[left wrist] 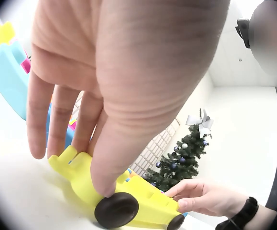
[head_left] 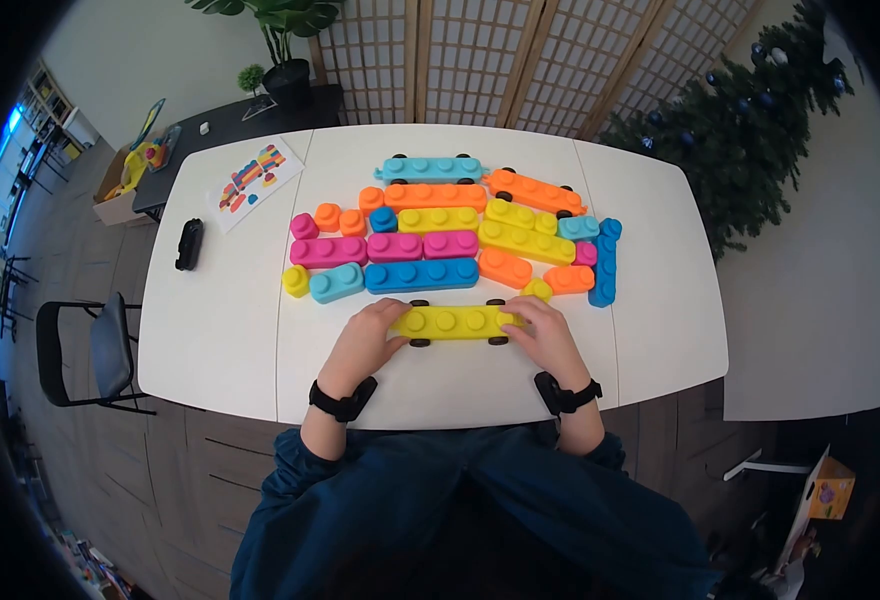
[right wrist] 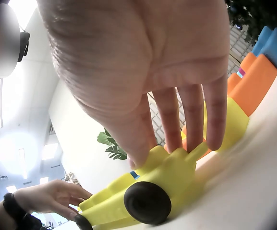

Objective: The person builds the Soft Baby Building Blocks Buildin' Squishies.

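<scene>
A yellow wheeled base (head_left: 456, 322) with a row of studs and black wheels stands on the white table, just in front of the person. The left hand (head_left: 362, 342) grips its left end, thumb on the near side and fingers beyond, as the left wrist view shows with the yellow base (left wrist: 150, 203). At the other end the right hand (head_left: 550, 345) holds it likewise; in the right wrist view its thumb lies against the yellow base (right wrist: 172, 167) above a black wheel (right wrist: 147, 202).
Behind the base lie rows of blocks, among them a long blue block (head_left: 422, 275), an orange block (head_left: 505, 267) and magenta ones. Farther back stand a light blue wheeled base (head_left: 432, 169) and an orange one (head_left: 532, 191). A picture sheet (head_left: 253, 187) and a black object (head_left: 189, 245) lie left.
</scene>
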Motion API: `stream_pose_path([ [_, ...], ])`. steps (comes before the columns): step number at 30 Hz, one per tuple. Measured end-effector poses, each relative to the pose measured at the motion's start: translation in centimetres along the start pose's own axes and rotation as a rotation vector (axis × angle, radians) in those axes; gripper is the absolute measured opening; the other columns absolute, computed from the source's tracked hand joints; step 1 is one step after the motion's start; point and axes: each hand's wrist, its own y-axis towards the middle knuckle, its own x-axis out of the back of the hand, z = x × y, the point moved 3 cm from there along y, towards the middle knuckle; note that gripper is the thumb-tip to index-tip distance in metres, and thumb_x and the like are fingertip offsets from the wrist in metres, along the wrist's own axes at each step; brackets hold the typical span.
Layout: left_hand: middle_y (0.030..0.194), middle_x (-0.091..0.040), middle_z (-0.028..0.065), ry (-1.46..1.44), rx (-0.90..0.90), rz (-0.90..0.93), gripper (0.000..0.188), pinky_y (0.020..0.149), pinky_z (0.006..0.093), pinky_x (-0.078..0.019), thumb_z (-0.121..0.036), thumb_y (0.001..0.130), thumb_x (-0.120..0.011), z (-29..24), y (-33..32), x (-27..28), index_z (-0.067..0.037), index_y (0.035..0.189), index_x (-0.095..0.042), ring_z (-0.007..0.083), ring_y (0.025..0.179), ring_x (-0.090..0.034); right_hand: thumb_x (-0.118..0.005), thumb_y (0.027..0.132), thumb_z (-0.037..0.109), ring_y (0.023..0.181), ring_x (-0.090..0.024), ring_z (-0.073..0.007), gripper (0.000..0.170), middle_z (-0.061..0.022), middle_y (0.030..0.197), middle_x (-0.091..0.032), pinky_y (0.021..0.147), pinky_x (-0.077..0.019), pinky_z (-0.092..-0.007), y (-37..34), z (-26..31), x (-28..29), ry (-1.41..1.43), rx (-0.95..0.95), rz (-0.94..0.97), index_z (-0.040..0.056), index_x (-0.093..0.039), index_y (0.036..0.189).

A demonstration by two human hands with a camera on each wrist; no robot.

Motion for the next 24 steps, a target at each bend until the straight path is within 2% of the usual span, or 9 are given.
stream_pose_path([
  [7, 0.119, -0.07, 0.0158, -0.007, 0.04, 0.008, 0.048, 0.087, 0.0389, -0.0568, -0.002, 0.077, -0.081, -0.37, 0.05, 0.07, -0.002, 0.122, -0.066, 0.0356, 0.1, -0.069, -0.077, 0.084, 0.006, 0.101, -0.068, -0.0336, 0.025, -0.013, 0.109, -0.07, 0.089, -0.0547, -0.0376, 0.12, -0.3, -0.2, 0.057, -0.041, -0.013, 0.0026, -0.069, 0.107],
  [19, 0.118, -0.07, 0.0172, 0.044, 0.095, -0.048, 0.048, 0.095, 0.0412, -0.0541, -0.001, 0.077, -0.079, -0.81, -0.5, -0.36, -0.002, 0.123, -0.067, 0.0385, 0.108, -0.066, -0.077, 0.085, 0.008, 0.101, -0.068, -0.0337, 0.026, -0.0135, 0.11, -0.07, 0.09, -0.0543, -0.0378, -0.01, 0.06, -0.38, 0.022, -0.09, 0.001, 0.0029, -0.069, 0.109],
  [22, 0.119, -0.07, 0.0166, 0.075, 0.089, -0.042, 0.046, 0.095, 0.0412, -0.0542, -0.002, 0.077, -0.079, -0.71, -0.55, -0.29, -0.003, 0.122, -0.067, 0.0386, 0.108, -0.066, -0.077, 0.085, 0.009, 0.101, -0.068, -0.0331, 0.026, -0.0133, 0.11, -0.07, 0.089, -0.0545, -0.0374, -0.14, 0.38, -0.08, -0.019, -0.078, -0.02, 0.003, -0.069, 0.109],
  [24, 0.112, -0.069, 0.0156, 0.042, 0.012, -0.094, 0.041, 0.09, 0.0434, -0.0547, -0.004, 0.078, -0.078, -0.63, -0.67, -0.21, -0.002, 0.117, -0.067, 0.0383, 0.103, -0.065, -0.077, 0.085, 0.01, 0.101, -0.068, -0.0328, 0.026, -0.0131, 0.11, -0.07, 0.089, -0.0547, -0.0371, -0.21, 0.46, 0.13, -0.032, -0.062, -0.041, 0.0031, -0.069, 0.109],
])
